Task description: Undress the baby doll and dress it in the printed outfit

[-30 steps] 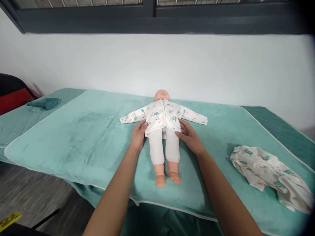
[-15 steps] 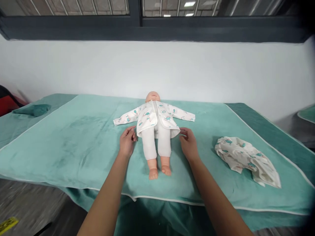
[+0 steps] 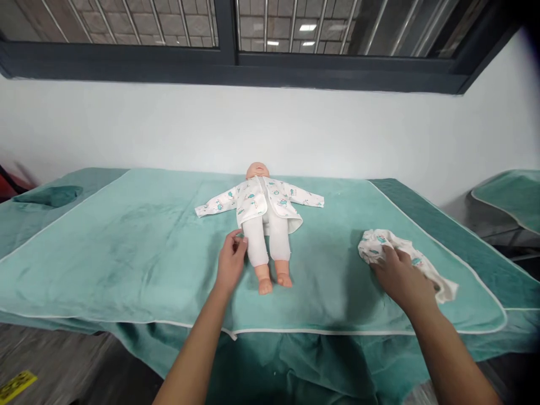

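A baby doll [image 3: 257, 170] lies on its back in the middle, arms spread and feet towards me. It wears a white printed jacket [image 3: 250, 201], unfastened at the front, over white leggings [image 3: 255, 242]. My left hand [image 3: 231, 259] rests beside the doll's leg on the left, just below the jacket hem. Its fingers are loosely bent and apart, with nothing visible in them. Over on the right, my right hand [image 3: 403, 278] is on crumpled printed baby trousers [image 3: 379, 239], fingers curled into the cloth. The palm hides part of the trousers.
A green padded mat with white piping [image 3: 147, 253] covers the bed. A folded green cloth [image 3: 48, 197] lies at the far left. Behind the bed stand a white wall [image 3: 181, 124] and a dark window frame [image 3: 261, 70]. Another green surface [image 3: 512, 197] is at the right.
My right hand has left the doll's side and moved right onto the trousers. My left hand has shifted slightly right, closer to the leg. The camera view has turned a little.
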{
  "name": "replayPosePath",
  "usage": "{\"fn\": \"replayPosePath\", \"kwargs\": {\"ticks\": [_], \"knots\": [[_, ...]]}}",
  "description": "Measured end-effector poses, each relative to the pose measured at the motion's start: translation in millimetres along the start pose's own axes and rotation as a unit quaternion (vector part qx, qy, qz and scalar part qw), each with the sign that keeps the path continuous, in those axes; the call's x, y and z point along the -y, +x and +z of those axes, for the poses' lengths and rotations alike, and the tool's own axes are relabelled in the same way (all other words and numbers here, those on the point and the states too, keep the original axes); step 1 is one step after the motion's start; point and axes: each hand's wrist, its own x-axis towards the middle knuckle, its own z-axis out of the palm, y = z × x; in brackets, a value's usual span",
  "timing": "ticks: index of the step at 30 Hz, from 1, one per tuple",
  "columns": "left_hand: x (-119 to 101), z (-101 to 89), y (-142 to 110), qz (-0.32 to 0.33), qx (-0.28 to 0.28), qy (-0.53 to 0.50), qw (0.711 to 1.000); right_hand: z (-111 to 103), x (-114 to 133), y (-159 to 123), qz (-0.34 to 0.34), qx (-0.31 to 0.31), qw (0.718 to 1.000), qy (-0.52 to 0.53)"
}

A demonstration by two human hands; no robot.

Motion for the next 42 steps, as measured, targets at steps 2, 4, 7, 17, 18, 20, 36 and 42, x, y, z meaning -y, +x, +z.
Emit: {"fn": "replayPosePath", "kwargs": {"ticks": [2, 4, 7, 17, 18, 20, 36, 42], "knots": [[-2.8, 2.6, -16.1, 0.027, 0.005, 0.027, 0.999, 1.9, -5.4, -6.6, -0.007, 0.025, 1.0, 0.005], [-8.0, 4.0, -34.2, 0.068, 0.02, 0.063, 0.996, 0.5, -0.1, -10.4, -0.017, 0.034, 0.998, 0.04], [-18.9, 7.3, -58.9, 0.156, 0.052, 0.132, 0.978, -13.0, 28.9, -12.1, -0.013, 0.103, 0.973, 0.208], [-20.0, 21.0, -73.8, 0.339, 0.154, 0.368, 0.852, -84.9, 157.3, -12.1, 0.097, 0.271, 0.689, 0.665], [-18.9, 20.7, -69.4, 0.349, 0.154, 0.374, 0.845, -91.4, 164.3, -8.5, 0.086, 0.279, 0.664, 0.688], [-17.3, 21.0, -58.2, 0.363, 0.155, 0.39, 0.832, -103.6, 176.5, -0.8, 0.056, 0.294, 0.62, 0.725], [-83.0, -30.9, -36.4, 0.03, 0.063, -0.236, 0.969, -92.0, 203.2, -25.0, 0.122, 0.378, 0.501, 0.769], [-119.7, -33.0, -56.4, 0.242, 0.091, 0.12, 0.958, -95.9, 233.0, -26.1, -0.004, 0.365, 0.531, 0.765]]}}
